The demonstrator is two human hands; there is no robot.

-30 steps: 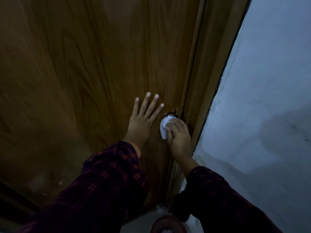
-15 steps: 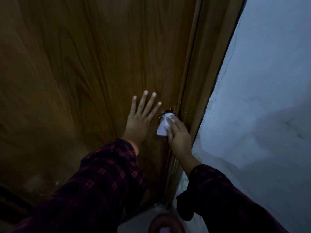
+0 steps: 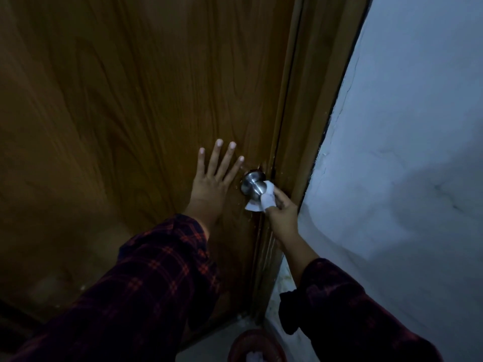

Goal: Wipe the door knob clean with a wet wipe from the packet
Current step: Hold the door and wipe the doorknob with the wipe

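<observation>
Since a second ago, right hand (image 3: 283, 214) slid off the knob (image 3: 253, 184) toward me and to the right, so the steel knob now shows bare; before, wipe and fingers covered it. Wipe (image 3: 266, 199) is bunched in my right grip, fingers curled round it, its upper end touching the knob's near right side, one loose corner hanging down-left below the knob. Left hand (image 3: 211, 185) same place as before: flat on the door (image 3: 136, 105), fingers straight and spread, holding nothing, index tip just beside the knob's plate. Knob sits at the door's right edge, next to the frame (image 3: 303, 121). Pale wall (image 3: 407, 131) to the right of the frame. Both sleeves dark red plaid. Round reddish bin (image 3: 236, 346) on the floor at bottom edge, something white inside, can't tell what. Packet not in sight.
</observation>
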